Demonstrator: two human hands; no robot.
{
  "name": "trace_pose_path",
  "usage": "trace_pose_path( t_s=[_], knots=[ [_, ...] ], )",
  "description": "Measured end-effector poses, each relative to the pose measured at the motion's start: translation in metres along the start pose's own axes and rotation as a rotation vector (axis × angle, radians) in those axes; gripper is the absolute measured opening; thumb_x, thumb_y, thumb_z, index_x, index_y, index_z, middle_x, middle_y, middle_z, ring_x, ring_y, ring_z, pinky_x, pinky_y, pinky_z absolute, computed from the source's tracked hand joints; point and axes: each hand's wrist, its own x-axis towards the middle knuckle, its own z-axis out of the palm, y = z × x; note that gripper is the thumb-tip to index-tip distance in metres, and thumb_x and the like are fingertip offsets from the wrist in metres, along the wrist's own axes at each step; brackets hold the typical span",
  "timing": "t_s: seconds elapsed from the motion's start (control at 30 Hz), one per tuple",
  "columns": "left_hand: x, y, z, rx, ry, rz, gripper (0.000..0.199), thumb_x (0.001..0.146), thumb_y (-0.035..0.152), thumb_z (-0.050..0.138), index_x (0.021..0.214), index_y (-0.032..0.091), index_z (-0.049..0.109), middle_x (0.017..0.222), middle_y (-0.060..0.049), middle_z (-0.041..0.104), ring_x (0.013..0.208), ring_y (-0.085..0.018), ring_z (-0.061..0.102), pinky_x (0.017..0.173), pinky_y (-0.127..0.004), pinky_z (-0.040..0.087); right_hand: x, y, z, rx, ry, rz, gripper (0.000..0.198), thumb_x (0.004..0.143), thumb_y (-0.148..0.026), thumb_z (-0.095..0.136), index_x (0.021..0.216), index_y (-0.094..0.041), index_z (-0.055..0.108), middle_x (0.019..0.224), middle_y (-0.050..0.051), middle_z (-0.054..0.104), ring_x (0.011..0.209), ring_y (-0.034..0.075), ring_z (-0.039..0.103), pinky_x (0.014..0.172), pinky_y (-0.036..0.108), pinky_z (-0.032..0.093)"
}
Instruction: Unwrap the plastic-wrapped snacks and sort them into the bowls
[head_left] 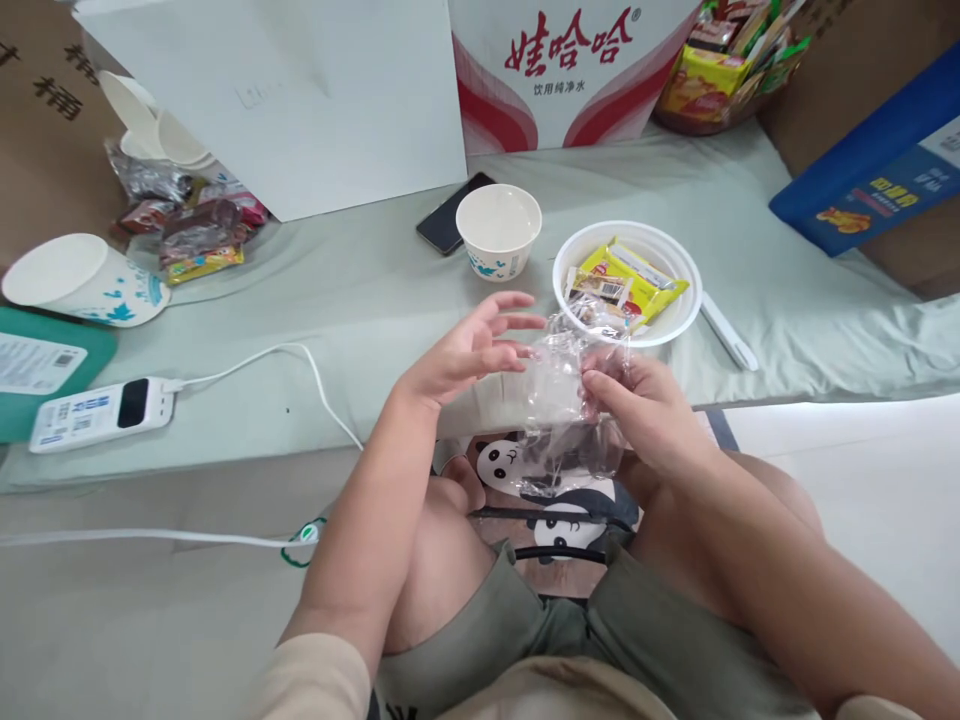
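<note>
- My right hand [637, 400] pinches a clear wrapper [559, 385].
- My left hand [480, 345], fingers spread, is just left.
- Beyond: bowl [667, 332], cup [501, 262] left of it.

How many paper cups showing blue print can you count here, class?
2: one paper cup at far left, another paper cup in the centre by the phone. White cups at upper left may hide more print.

Beige short sleeves [319, 672], matching beige shirt [551, 690], grey-green shorts [465, 635], small dark marking [399, 712], perhaps lettering
</note>
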Motion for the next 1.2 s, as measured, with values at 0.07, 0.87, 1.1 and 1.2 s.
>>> trace_pose_path(
  t_s=[0.07, 0.87, 1.1, 1.2],
  knots=[
    [0.000, -0.004, 0.001, 0.055, 0.027, -0.002, 0.056, 0.065, 0.037, 0.091, 0.113, 0.024, 0.067, 0.119, -0.008, 0.069, 0.092, -0.018, 0.072, 0.082, -0.029, 0.056, 0.001, 0.000, -0.005, 0.013, 0.059, -0.014, 0.016, 0.082, -0.035, 0.066, 0.085, -0.020, 0.061, 0.062, -0.003, 0.061, 0.055, 0.012, 0.059, 0.056, 0.025, 0.047],
    [0.025, -0.020, 0.027, 0.132, 0.317, 0.196, 0.033, 0.066, 0.029, 0.088, 0.098, 0.023, 0.078, 0.099, -0.004, 0.076, 0.090, -0.015, 0.069, 0.079, -0.025, 0.055, 0.003, 0.011, 0.000, 0.174, 0.179, -0.030, 0.025, 0.084, -0.045, 0.065, 0.085, -0.021, 0.055, 0.071, -0.004, 0.062, 0.041, 0.005, 0.041, 0.039, 0.022, 0.031],
    [0.013, -0.014, 0.017, 0.141, 0.083, 0.070, 0.028, 0.071, 0.038, 0.085, 0.093, 0.021, 0.081, 0.108, -0.009, 0.077, 0.083, -0.018, 0.071, 0.075, -0.030, 0.056, 0.001, 0.006, -0.002, 0.054, 0.154, -0.033, 0.023, 0.082, -0.043, 0.064, 0.083, -0.021, 0.058, 0.060, -0.005, 0.056, 0.042, 0.007, 0.039, 0.040, 0.023, 0.032],
    [0.013, -0.011, 0.019, 0.215, 0.102, 0.049, 0.028, 0.065, 0.032, 0.089, 0.088, 0.019, 0.080, 0.100, -0.008, 0.076, 0.076, -0.015, 0.068, 0.072, -0.028, 0.055, -0.001, 0.003, 0.000, 0.030, 0.131, -0.022, 0.021, 0.083, -0.042, 0.063, 0.083, -0.021, 0.057, 0.058, -0.006, 0.053, 0.042, 0.008, 0.039, 0.040, 0.023, 0.031]
  ],
)
